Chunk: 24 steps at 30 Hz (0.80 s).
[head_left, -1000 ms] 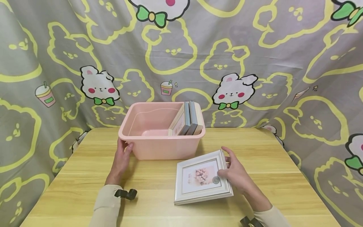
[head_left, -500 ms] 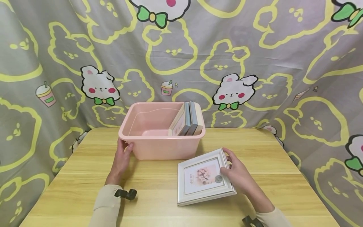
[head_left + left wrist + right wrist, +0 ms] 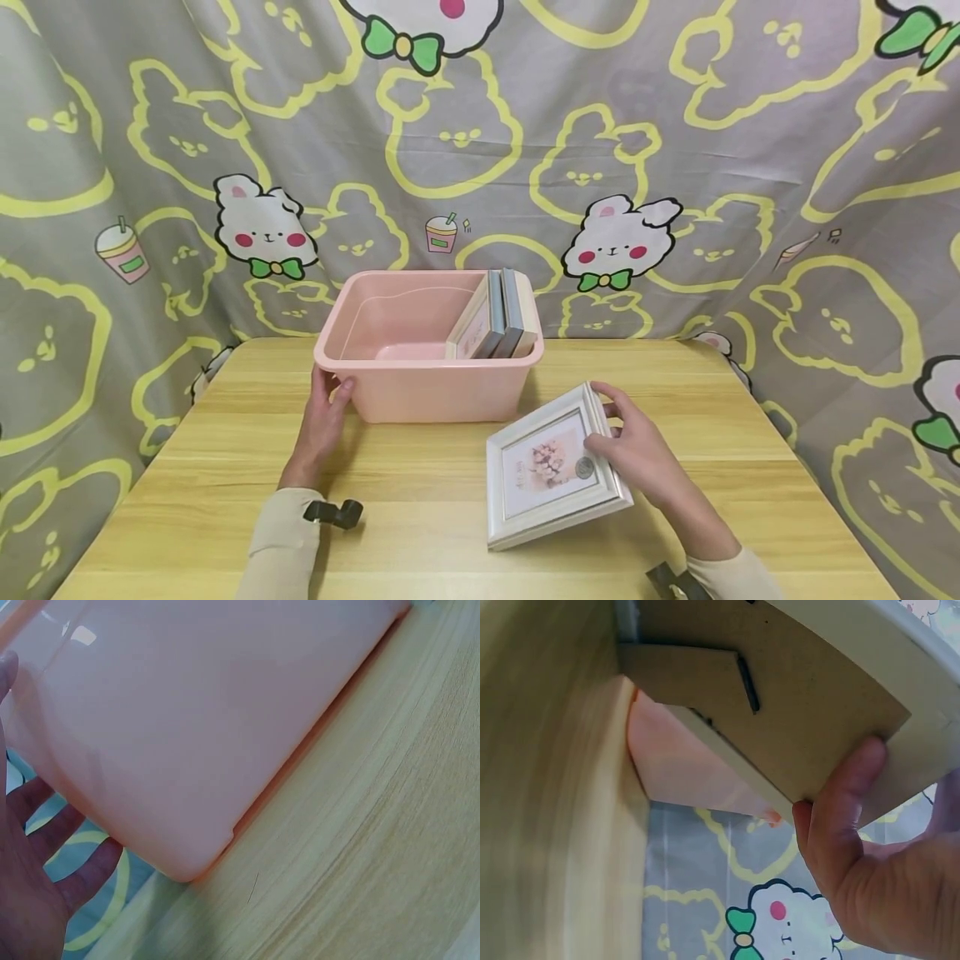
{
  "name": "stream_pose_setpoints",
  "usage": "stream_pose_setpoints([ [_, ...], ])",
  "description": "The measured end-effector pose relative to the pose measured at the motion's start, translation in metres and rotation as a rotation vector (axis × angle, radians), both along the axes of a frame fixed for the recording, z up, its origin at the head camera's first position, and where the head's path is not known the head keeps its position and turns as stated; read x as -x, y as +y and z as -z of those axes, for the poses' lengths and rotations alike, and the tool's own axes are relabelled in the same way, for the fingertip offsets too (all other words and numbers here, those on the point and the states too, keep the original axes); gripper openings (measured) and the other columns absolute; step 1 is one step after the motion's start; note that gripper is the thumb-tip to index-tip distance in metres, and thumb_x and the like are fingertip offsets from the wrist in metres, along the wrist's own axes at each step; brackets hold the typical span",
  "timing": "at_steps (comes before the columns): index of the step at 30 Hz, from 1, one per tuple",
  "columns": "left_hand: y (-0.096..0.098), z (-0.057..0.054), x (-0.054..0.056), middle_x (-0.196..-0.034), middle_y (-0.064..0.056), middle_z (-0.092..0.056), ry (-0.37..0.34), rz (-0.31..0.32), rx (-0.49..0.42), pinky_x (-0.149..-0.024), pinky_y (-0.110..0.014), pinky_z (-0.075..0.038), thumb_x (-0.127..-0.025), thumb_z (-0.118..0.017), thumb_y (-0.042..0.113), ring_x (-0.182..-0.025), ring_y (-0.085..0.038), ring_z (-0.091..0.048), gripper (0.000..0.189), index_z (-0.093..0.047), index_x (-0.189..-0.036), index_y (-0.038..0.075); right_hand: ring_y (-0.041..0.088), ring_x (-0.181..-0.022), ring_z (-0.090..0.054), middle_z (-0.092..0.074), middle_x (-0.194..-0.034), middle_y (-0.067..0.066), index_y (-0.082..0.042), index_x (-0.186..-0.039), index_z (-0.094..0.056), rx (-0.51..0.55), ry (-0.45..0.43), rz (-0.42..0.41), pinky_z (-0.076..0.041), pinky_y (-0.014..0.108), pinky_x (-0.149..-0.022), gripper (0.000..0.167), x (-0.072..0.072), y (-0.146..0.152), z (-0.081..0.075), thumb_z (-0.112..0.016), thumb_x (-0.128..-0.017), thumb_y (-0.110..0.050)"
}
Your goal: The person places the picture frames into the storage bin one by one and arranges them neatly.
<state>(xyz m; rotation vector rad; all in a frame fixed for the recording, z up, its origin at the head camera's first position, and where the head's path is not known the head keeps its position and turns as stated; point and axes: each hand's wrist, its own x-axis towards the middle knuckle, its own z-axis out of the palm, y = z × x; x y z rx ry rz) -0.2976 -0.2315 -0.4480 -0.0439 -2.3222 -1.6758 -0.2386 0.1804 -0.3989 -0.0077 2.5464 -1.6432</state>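
Note:
My right hand (image 3: pixel 637 450) grips a white picture frame (image 3: pixel 498 492) by its right edge, thumb on the front and fingers behind. The frame leans tilted above the table, showing a pink flower print with a round grey sticker. Its brown backing board (image 3: pixel 817 712) with a stand flap (image 3: pixel 682 664) faces the right wrist view. At the front left corner of a pink plastic tub (image 3: pixel 435 392), my left hand (image 3: pixel 324 417) holds on below the rim, thumb in front and fingers round the side. Several picture frames (image 3: pixel 504 312) stand leaning at the tub's right end.
The tub stands towards the back of a light wood-grain table (image 3: pixel 405 517). Behind and beside the table hangs a grey curtain (image 3: pixel 480 108) with yellow outlines and white rabbits. A black wrist mount (image 3: pixel 333 512) sits on the left sleeve.
The white picture frame has shifted a little to the right with my right hand, and its far edge has risen and turned slightly. My left hand and the tub have stayed in place.

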Motion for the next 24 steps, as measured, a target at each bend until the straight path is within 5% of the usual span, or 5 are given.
stream_pose_setpoints([
  [11,-0.003,0.005,0.002,-0.151,-0.021,-0.034,-0.003,0.008,-0.009,-0.109,-0.050,-0.032,-0.101,-0.048,0.021,-0.133,-0.036,-0.040,0.066,-0.011,-0.155,0.015,0.023,-0.084,-0.061,-0.046,-0.128,0.021,-0.018,-0.149,-0.032,0.002,0.039,-0.020,-0.057,0.035,-0.065,0.075,0.000,0.005,-0.018,-0.065,-0.083,-0.005],
  [19,-0.014,0.032,0.018,-0.152,-0.017,-0.034,0.017,0.007,-0.014,-0.110,-0.051,-0.031,-0.101,-0.049,0.026,-0.134,-0.034,-0.039,0.069,-0.008,-0.156,0.025,0.026,-0.088,-0.062,-0.044,-0.129,0.023,-0.018,-0.148,-0.033,0.000,0.046,-0.044,-0.057,0.038,-0.066,0.074,0.000,0.009,-0.031,-0.065,-0.082,-0.006],
  [24,-0.016,0.037,0.023,-0.152,-0.012,-0.035,0.035,-0.002,0.005,-0.107,-0.044,-0.035,-0.102,-0.049,0.028,-0.133,-0.030,-0.041,0.068,-0.008,-0.156,0.029,0.027,-0.088,-0.061,-0.043,-0.129,0.024,-0.017,-0.148,-0.032,0.014,0.056,-0.049,-0.058,0.039,-0.065,0.075,0.005,0.014,-0.038,-0.064,-0.082,-0.005],
])
